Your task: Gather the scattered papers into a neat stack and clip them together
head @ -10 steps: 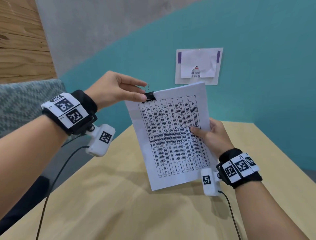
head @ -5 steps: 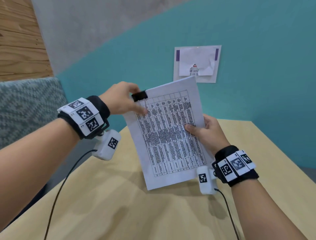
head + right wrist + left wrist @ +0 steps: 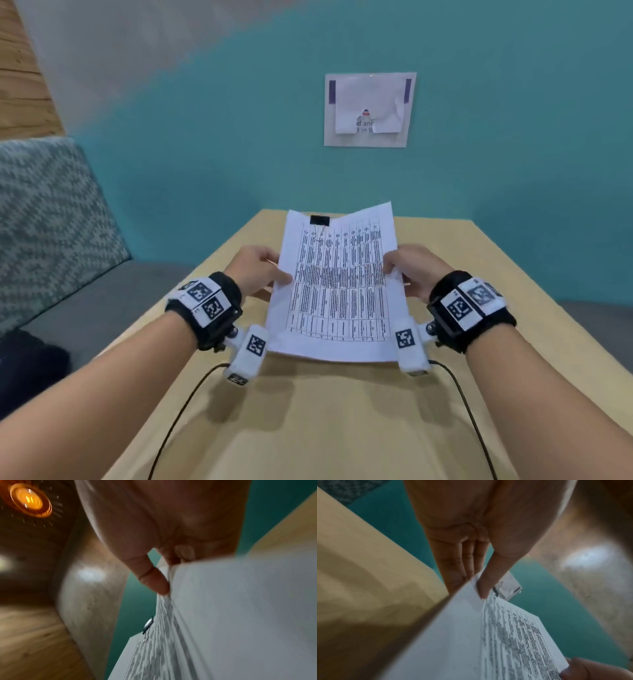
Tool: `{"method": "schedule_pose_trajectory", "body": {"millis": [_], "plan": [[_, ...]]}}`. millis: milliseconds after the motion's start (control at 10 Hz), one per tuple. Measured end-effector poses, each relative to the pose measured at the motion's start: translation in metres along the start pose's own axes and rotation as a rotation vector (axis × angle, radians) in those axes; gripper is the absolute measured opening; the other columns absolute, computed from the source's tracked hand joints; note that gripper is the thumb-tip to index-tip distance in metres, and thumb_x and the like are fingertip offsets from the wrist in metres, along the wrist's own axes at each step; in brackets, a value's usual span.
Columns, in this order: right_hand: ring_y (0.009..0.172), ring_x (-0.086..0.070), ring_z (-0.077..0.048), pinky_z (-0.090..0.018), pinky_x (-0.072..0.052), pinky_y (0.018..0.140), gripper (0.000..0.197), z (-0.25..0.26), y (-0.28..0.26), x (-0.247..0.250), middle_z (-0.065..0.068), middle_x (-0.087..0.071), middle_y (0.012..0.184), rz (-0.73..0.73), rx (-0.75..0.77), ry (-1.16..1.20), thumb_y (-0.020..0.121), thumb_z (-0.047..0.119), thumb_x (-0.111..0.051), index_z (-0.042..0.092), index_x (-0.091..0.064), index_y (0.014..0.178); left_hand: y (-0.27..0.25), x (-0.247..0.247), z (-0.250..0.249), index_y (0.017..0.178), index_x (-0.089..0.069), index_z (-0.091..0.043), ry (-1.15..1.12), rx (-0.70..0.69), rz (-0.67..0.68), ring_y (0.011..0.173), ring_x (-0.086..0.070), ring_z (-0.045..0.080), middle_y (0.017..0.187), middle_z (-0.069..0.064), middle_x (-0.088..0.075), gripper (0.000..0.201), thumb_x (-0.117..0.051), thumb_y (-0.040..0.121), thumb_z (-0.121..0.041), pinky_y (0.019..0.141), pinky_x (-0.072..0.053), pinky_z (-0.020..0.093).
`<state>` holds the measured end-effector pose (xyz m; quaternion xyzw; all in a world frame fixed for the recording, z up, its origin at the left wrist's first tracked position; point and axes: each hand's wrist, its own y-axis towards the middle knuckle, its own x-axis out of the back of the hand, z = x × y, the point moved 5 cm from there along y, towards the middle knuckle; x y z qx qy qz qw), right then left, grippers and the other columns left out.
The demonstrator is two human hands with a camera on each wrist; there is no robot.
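Note:
A stack of white papers (image 3: pixel 337 287) printed with a dense table hangs just above the wooden table (image 3: pixel 308 428), held by both hands. A black binder clip (image 3: pixel 319 220) bites its top edge near the left corner, one wire handle folded down onto the page. My left hand (image 3: pixel 270 274) pinches the stack's left edge, thumb on top and fingers underneath, as the left wrist view shows on the papers (image 3: pixel 488 635). My right hand (image 3: pixel 397 267) pinches the right edge the same way, with its thumb on the papers (image 3: pixel 231 608). The clip (image 3: pixel 148 625) appears blurred in the right wrist view.
A grey patterned cushion (image 3: pixel 48 219) and seat stand left of the table. A paper notice (image 3: pixel 370 109) is fixed to the teal wall behind. Cables from the wrist cameras trail over the table's near part.
My left hand let go of the binder clip and took the stack's left edge. The stack came down from a raised tilt to low over the table, squared to me.

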<state>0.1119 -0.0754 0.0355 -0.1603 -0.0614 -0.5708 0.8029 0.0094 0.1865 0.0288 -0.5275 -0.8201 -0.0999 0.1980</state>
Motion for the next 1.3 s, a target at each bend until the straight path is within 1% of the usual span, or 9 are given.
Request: {"method": "schedule_pose_trajectory", "body": {"millis": [100, 200, 300, 400, 500, 600, 800, 900, 1300], "plan": [[0.064, -0.061, -0.027, -0.033, -0.057, 0.06, 0.014, -0.022, -0.006, 0.011, -0.013, -0.056, 0.079, 0.031, -0.121, -0.214, 0.085, -0.009, -0.059, 0.005, -0.055, 0.082, 0.002, -0.025, 0.014, 0.093, -0.072, -0.006, 0.144, 0.028, 0.079, 0.067, -0.071, 0.02, 0.084, 0.009, -0.076, 0.015, -0.081, 0.082, 0.0, 0.056, -0.058, 0.029], [0.093, -0.073, -0.042, -0.054, -0.057, 0.09, 0.021, -0.047, -0.004, 0.02, -0.027, -0.072, 0.101, 0.087, -0.222, -0.38, 0.075, -0.003, -0.077, -0.007, -0.067, 0.093, -0.001, -0.041, 0.021, 0.098, -0.074, -0.005, 0.32, 0.051, 0.129, 0.061, -0.07, 0.02, 0.078, 0.009, -0.075, 0.023, -0.086, 0.078, -0.005, 0.058, -0.06, 0.03], [0.102, -0.07, -0.039, -0.048, -0.051, 0.099, 0.061, -0.056, -0.01, 0.024, -0.023, -0.071, 0.113, 0.081, -0.258, -0.5, 0.075, 0.004, -0.082, -0.011, -0.058, 0.129, 0.0, -0.044, 0.027, 0.113, -0.066, -0.011, 0.479, 0.088, 0.151, 0.062, -0.071, 0.022, 0.084, 0.008, -0.074, 0.046, -0.09, 0.073, -0.012, 0.063, -0.065, 0.037], [0.125, -0.055, -0.033, -0.045, -0.048, 0.104, 0.082, -0.046, -0.023, 0.023, -0.012, -0.053, 0.141, 0.046, -0.157, -0.743, 0.082, 0.014, -0.08, 0.01, -0.037, 0.151, -0.003, -0.039, 0.015, 0.128, -0.061, -0.022, 0.742, -0.088, 0.091, 0.09, -0.069, 0.023, 0.113, 0.003, -0.07, 0.058, -0.088, 0.077, -0.029, 0.08, -0.061, 0.036], [0.134, -0.047, -0.023, -0.038, -0.044, 0.108, 0.084, -0.037, -0.045, 0.004, 0.001, -0.04, 0.154, 0.183, -0.039, -0.995, 0.083, 0.029, -0.08, 0.026, -0.034, 0.154, -0.022, -0.055, 0.001, 0.138, -0.061, -0.029, 0.842, -0.302, 0.248, 0.116, -0.061, 0.021, 0.138, 0.0, -0.063, 0.061, -0.08, 0.084, -0.047, 0.098, -0.048, 0.033], [0.134, -0.046, -0.02, -0.034, -0.043, 0.106, 0.079, -0.038, -0.059, -0.018, 0.004, -0.035, 0.156, 0.315, -0.054, -1.11, 0.082, 0.036, -0.079, 0.028, -0.04, 0.151, -0.039, -0.072, 0.007, 0.144, -0.056, -0.035, 0.903, -0.306, 0.459, 0.119, -0.057, 0.019, 0.144, -0.001, -0.058, 0.07, -0.074, 0.082, -0.063, 0.107, -0.044, 0.035], [0.105, -0.052, -0.021, -0.033, -0.047, 0.09, 0.076, -0.027, -0.039, -0.068, -0.003, -0.046, 0.148, 0.355, 0.016, -1.144, 0.082, 0.035, -0.08, 0.022, -0.043, 0.147, -0.023, -0.04, 0.024, 0.134, -0.065, -0.029, 0.953, -0.221, 0.409, 0.104, -0.051, 0.013, 0.117, -0.006, -0.059, 0.058, -0.08, 0.082, -0.052, 0.09, -0.041, 0.027], [0.114, -0.056, -0.024, -0.032, -0.049, 0.091, 0.074, -0.015, -0.024, -0.105, -0.003, -0.052, 0.143, 0.368, 0.091, -1.136, 0.082, 0.037, -0.08, 0.018, -0.046, 0.144, -0.007, -0.006, 0.038, 0.133, -0.066, -0.028, 0.969, -0.14, 0.369, 0.104, -0.051, 0.014, 0.111, -0.01, -0.053, 0.057, -0.083, 0.081, -0.046, 0.088, -0.038, 0.026], [0.13, -0.053, -0.03, -0.04, -0.046, 0.105, 0.063, 0.012, -0.002, -0.196, -0.011, -0.053, 0.144, 0.378, 0.261, -1.208, 0.091, 0.046, -0.066, 0.008, -0.054, 0.14, 0.019, 0.066, 0.071, 0.138, -0.061, -0.023, 0.997, 0.046, 0.248, 0.128, -0.055, 0.023, 0.144, 0.001, -0.057, 0.056, -0.078, 0.085, -0.024, 0.105, -0.047, 0.035]]}}
